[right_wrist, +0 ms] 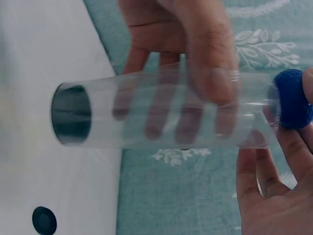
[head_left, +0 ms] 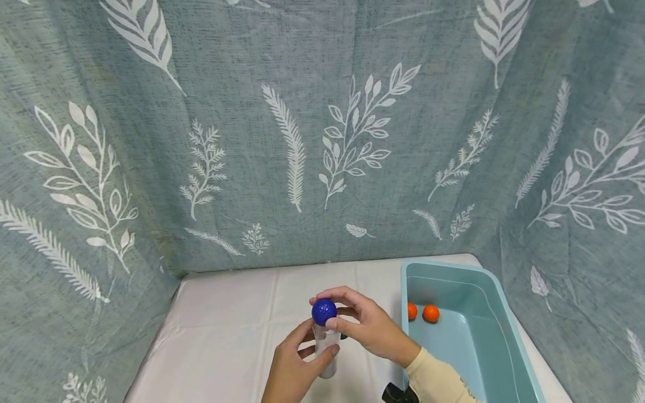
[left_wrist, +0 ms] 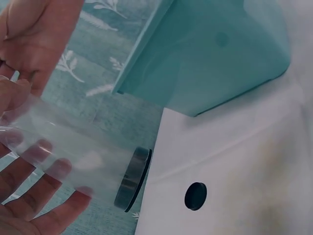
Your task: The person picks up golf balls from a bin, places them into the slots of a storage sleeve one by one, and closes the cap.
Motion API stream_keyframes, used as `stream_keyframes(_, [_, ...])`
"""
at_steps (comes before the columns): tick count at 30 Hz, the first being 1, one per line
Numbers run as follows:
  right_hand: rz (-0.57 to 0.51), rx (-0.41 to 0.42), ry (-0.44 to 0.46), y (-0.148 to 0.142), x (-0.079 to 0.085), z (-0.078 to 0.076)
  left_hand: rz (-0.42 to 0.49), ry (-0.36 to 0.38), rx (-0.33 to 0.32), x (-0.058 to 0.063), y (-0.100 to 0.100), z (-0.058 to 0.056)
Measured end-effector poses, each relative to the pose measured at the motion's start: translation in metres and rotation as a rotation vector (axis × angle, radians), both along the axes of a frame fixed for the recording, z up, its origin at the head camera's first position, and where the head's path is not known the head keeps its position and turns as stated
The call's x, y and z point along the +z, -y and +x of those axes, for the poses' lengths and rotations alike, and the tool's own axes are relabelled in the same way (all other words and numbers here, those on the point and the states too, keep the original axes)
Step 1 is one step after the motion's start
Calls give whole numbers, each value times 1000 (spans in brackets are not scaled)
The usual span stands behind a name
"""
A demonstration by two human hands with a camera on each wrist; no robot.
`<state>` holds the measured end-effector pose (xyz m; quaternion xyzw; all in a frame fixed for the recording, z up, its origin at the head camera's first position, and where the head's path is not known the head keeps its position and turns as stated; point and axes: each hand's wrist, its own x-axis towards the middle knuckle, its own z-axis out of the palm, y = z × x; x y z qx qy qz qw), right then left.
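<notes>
My left hand (head_left: 294, 365) grips a clear plastic tube (head_left: 326, 339), thumb on one side and fingers round the other. In the right wrist view the tube's dark base cap (right_wrist: 71, 115) hangs clear of the table. A shiny blue ball (head_left: 324, 312) sits at the tube's mouth, and my right hand (head_left: 371, 326) pinches it between thumb and fingers. The right wrist view shows the ball (right_wrist: 293, 99) against the rim; how far it reaches inside I cannot tell. Through the clear wall no other ball shows.
A light teal bin (head_left: 453, 330) stands on the right of the white-covered table (head_left: 216, 330), with two orange balls (head_left: 430, 313) visible inside. A small dark disc (left_wrist: 195, 196) lies on the cloth near the tube. Patterned grey-green curtain (head_left: 302, 235) surrounds the table at back and sides.
</notes>
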<state>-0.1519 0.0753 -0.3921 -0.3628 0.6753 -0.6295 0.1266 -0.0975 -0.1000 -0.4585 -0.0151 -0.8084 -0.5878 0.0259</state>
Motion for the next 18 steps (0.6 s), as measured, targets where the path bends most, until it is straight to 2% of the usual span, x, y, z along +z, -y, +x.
stream_keyframes(11, [-76, 80, 75, 0, -12, 3, 9, -56, 41, 7, 3, -1])
stream_keyframes(18, [-88, 98, 88, -1, -14, 2, -4, -85, 51, 7, 6, -2])
